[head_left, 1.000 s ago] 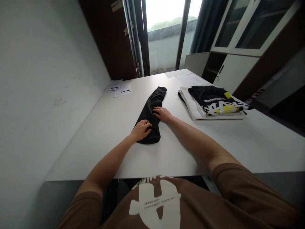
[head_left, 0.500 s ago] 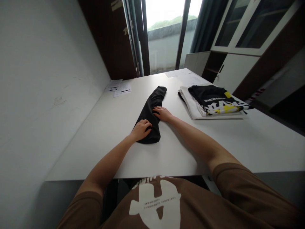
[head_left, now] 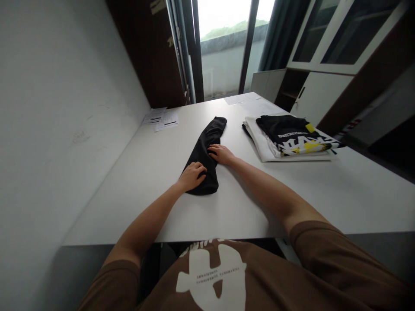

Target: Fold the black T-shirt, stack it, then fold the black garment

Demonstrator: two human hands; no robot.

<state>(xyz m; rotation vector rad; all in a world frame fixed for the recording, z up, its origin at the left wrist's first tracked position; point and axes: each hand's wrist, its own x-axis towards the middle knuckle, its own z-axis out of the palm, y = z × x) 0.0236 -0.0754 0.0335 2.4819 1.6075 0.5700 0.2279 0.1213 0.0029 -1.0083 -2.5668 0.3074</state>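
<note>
A black folded garment [head_left: 210,131] lies as a long, narrow strip on the white table, slanting away from me. On its near left part rests my left hand [head_left: 193,176], palm down, the fingers slightly bent over the cloth. My right hand [head_left: 221,154] lies at the garment's right edge, a little farther off, with its fingertips on the fabric. Neither hand lifts the cloth. What kind of garment it is cannot be made out from the folds.
To the right a stack of folded clothes [head_left: 259,140] has a black shirt [head_left: 292,131] with white and yellow print on top. Printed papers [head_left: 167,121] lie at the table's far left by the wall. More sheets [head_left: 243,100] are near the far edge. White cabinets [head_left: 324,93] stand beyond.
</note>
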